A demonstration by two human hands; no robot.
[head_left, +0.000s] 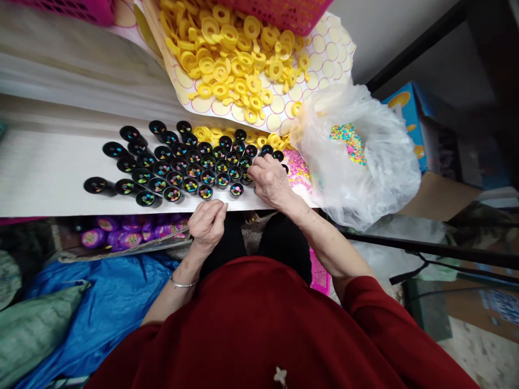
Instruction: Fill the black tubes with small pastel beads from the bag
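Note:
Several small black cups [190, 162] stand in rows on a white board [44, 173], most holding coloured candy beads. My right hand [270, 181] rests at the right end of the rows, fingers curled down beside the nearest cups; what it holds is hidden. My left hand [207, 222] sits at the board's front edge, fingers pinched together just below a filled cup [205, 192]. A clear plastic bag [357, 156] of pastel candy beads lies to the right. Loose pink beads [298, 168] are spread beside my right hand.
A heap of yellow plastic rings [231, 54] lies on a dotted sheet behind the cups. Pink baskets [284, 13] sit at the top. Purple lids [117, 235] lie in a tray under the board. Blue tarp [105, 308] and a green sack [36, 329] are at lower left.

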